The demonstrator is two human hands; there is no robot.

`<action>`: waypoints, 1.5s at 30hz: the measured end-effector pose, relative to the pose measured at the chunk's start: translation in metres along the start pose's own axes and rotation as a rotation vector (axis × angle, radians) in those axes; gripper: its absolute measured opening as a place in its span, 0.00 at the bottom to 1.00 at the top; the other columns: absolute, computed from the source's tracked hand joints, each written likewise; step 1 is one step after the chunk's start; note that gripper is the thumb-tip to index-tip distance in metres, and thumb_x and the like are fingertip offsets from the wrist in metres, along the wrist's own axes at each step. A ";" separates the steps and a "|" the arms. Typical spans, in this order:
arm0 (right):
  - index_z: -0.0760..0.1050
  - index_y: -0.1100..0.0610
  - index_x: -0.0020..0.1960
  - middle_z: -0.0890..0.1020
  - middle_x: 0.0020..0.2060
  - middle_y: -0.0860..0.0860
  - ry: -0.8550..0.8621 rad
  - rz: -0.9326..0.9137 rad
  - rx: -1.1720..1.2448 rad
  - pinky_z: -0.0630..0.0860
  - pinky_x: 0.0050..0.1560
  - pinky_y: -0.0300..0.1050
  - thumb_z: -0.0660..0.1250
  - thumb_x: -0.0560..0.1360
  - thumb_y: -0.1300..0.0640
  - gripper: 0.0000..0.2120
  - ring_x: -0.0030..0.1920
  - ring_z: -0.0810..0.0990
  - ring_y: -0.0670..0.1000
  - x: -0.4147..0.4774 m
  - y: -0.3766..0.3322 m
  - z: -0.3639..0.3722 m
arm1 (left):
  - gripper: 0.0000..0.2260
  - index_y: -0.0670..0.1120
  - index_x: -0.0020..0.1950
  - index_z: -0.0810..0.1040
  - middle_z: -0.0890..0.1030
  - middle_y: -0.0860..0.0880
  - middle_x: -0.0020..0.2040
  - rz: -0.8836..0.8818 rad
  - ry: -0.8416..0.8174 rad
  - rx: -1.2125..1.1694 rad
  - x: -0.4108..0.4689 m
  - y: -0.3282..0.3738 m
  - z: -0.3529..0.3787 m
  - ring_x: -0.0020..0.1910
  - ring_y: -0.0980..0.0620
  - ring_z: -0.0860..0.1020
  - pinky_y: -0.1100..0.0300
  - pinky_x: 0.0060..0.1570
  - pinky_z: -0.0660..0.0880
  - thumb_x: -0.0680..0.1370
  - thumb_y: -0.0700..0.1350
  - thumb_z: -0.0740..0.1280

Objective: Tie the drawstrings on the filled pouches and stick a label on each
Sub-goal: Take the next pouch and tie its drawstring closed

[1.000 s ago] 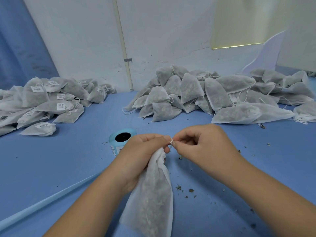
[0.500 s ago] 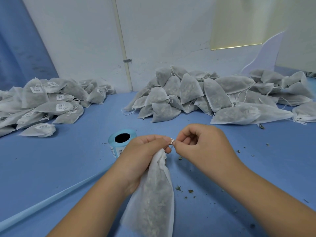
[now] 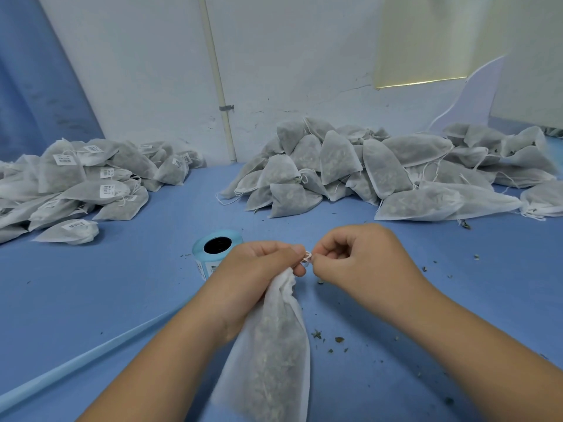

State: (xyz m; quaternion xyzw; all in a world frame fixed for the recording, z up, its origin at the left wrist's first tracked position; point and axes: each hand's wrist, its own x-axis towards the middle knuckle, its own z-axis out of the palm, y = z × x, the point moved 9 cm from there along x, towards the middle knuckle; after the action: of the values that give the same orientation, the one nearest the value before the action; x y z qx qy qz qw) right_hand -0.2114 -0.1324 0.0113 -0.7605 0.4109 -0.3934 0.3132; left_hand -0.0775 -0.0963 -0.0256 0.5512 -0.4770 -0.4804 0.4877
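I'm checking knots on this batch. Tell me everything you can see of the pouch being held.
The pouch is thin, white, translucent fabric filled with dark dried bits. It hangs neck-up, its gathered neck gripped by the left hand; the right hand pinches its white drawstring beside the neck. No label shows; its lower end leaves the frame.
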 end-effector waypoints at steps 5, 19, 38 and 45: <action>0.78 0.53 0.32 0.76 0.23 0.44 -0.063 0.075 0.087 0.70 0.28 0.35 0.69 0.67 0.59 0.06 0.25 0.73 0.42 0.004 0.008 -0.002 | 0.09 0.46 0.40 0.86 0.82 0.50 0.34 -0.042 -0.169 0.046 -0.003 0.000 0.006 0.27 0.56 0.74 0.66 0.29 0.72 0.69 0.51 0.76; 0.77 0.57 0.32 0.70 0.24 0.52 -0.299 0.154 0.824 0.63 0.24 0.37 0.68 0.64 0.62 0.03 0.25 0.68 0.48 0.006 0.005 0.006 | 0.07 0.47 0.37 0.84 0.77 0.50 0.30 -0.018 -0.173 0.106 -0.002 0.001 -0.001 0.27 0.55 0.72 0.66 0.31 0.71 0.68 0.50 0.73; 0.66 0.55 0.33 0.63 0.27 0.49 -0.331 0.423 0.951 0.59 0.22 0.36 0.64 0.65 0.60 0.07 0.24 0.63 0.46 0.013 0.035 -0.003 | 0.17 0.49 0.44 0.84 0.80 0.50 0.39 -0.023 -0.202 0.162 0.002 -0.011 -0.003 0.37 0.55 0.75 0.63 0.40 0.72 0.66 0.60 0.73; 0.63 0.54 0.34 0.63 0.28 0.49 -0.035 0.421 0.958 0.58 0.23 0.37 0.61 0.74 0.62 0.12 0.25 0.62 0.46 0.023 0.054 -0.032 | 0.19 0.48 0.56 0.84 0.85 0.46 0.54 -0.142 -0.478 0.329 -0.009 -0.023 0.011 0.53 0.48 0.83 0.56 0.54 0.77 0.69 0.56 0.73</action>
State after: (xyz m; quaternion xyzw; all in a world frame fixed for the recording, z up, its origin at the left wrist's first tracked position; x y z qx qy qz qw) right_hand -0.2511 -0.1822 -0.0083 -0.4391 0.3237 -0.4530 0.7051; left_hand -0.0876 -0.0866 -0.0485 0.5261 -0.6100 -0.5457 0.2309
